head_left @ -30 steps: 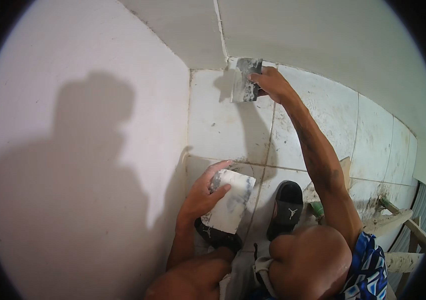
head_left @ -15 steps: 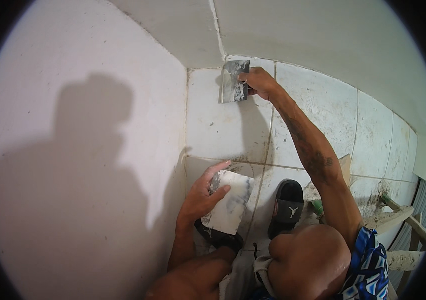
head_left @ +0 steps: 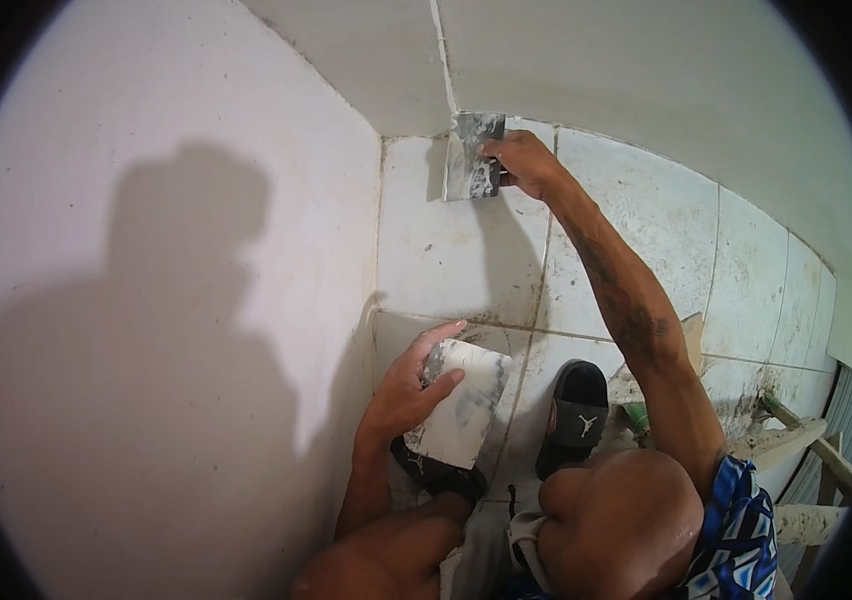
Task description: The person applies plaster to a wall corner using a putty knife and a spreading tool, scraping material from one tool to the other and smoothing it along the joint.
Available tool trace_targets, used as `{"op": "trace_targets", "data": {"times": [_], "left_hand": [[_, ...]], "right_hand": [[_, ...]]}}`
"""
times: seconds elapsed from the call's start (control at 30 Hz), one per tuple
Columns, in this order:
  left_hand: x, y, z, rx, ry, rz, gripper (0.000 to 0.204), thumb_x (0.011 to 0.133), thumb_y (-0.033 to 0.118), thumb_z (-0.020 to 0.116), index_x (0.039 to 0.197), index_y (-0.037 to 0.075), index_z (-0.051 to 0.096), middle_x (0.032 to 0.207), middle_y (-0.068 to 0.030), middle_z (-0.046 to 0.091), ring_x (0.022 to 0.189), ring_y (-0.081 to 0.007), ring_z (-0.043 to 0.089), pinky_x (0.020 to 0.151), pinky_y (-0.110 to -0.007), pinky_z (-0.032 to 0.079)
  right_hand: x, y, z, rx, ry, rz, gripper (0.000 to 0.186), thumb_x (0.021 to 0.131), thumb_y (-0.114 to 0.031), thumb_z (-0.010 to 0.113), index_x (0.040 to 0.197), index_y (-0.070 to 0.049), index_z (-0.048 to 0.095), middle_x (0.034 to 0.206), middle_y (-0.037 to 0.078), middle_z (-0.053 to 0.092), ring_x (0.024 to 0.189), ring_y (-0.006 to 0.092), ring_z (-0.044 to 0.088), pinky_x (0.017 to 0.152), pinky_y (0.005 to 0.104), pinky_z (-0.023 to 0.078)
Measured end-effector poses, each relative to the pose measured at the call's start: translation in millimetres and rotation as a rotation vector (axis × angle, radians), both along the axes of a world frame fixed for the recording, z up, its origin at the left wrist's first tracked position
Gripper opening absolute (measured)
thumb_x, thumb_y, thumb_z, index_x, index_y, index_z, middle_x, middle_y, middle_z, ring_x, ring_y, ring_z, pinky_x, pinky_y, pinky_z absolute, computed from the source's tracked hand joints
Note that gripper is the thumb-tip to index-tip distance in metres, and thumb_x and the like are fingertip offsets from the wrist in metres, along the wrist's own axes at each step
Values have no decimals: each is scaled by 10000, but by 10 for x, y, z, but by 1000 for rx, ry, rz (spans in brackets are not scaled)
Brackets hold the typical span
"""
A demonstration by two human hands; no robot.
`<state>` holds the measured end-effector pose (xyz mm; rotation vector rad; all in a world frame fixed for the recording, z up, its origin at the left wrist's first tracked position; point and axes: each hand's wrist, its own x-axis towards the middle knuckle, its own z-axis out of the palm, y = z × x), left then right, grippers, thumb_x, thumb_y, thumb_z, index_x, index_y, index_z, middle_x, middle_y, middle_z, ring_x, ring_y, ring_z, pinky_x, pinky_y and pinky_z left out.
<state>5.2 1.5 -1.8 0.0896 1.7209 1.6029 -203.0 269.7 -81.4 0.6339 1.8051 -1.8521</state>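
My right hand (head_left: 528,165) is closed on the edge of a dark, flat rectangular putty scraper (head_left: 474,160) smeared with whitish paste. The top of this scraper meets the foot of the grey wall, at the lower end of a white paste-filled seam (head_left: 442,55). Nearer my body, my left hand (head_left: 401,395) grips a second rectangular plate (head_left: 464,405), its face coated with white putty and grey smears. That hand's thumb lies on the coated face. The plate is tilted above my left sandal (head_left: 436,477).
White floor tiles (head_left: 456,250) with dirty joints lie beneath my hands. A pale wall (head_left: 96,400) with my shadow rises close on the left; the grey wall (head_left: 666,80) stands ahead. My right sandal (head_left: 576,415) is on the floor. Paste-stained wooden bars (head_left: 778,443) and a green object (head_left: 634,418) are at right.
The scraper in my right hand has shifted slightly upward, so its top edge now reaches the wall's foot. My left hand and its plate are almost unmoved.
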Motion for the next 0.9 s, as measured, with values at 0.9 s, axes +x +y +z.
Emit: {"op": "trace_targets", "data": {"times": [0.9], "left_hand": [[60,50,96,53,-165,193,730,908,40,615,1526,34,227,1342,-160,512,1080,-141,572,893,-271,477]], "right_hand": [[179,-10,883,72,271,77,268,936,-179,608,1029,71,638,856,70,643,735,154,610,706,344,516]]}}
